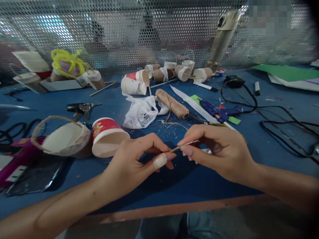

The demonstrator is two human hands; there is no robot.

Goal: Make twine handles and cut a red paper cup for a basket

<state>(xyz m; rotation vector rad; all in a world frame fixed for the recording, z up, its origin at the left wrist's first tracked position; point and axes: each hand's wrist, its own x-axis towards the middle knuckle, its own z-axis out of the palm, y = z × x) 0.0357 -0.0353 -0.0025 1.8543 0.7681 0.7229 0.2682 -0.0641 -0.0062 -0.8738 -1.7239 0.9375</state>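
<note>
Near the table's front edge, my left hand pinches a thin twine-wrapped wire between thumb and fingers. A whitish bandage wraps the left thumb. My right hand pinches the same piece a little to the right, where thin bare metallic ends stick out past the fingertips. A strand of twine runs from behind the right hand towards a roll of brown twine. Left of that roll lies crumpled white lace. A tilted red paper cup and a small twine-handled basket are beside my left hand.
A blue glue gun with a looping black cable lies to the right, by a white strip. A pink glue gun rests on a dark phone-like slab at left. Several small baskets, paper cups and a bottle stand before the perforated screen.
</note>
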